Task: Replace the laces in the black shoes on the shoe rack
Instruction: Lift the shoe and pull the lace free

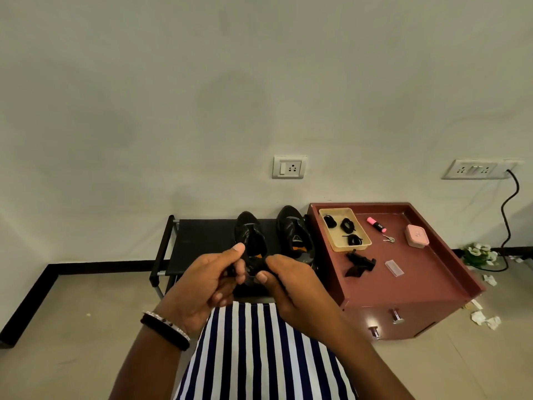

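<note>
Two black shoes stand side by side on the black shoe rack [196,243] against the wall: the left shoe [248,230] and the right shoe [294,230]. In front of the left shoe, my left hand [204,281] and my right hand [291,287] both pinch a bundled black lace [252,269] between thumbs and fingers. Much of the lace is hidden by my fingers. A beige tray [331,239] on the cabinet holds three coiled black laces [347,226].
A maroon cabinet [432,272] stands right of the rack with a pink highlighter [375,225], keys [389,239], a pink box [417,236], a clear packet [394,267] and a black wrapper [359,262]. Paper scraps and flowers [478,254] lie on the floor at right.
</note>
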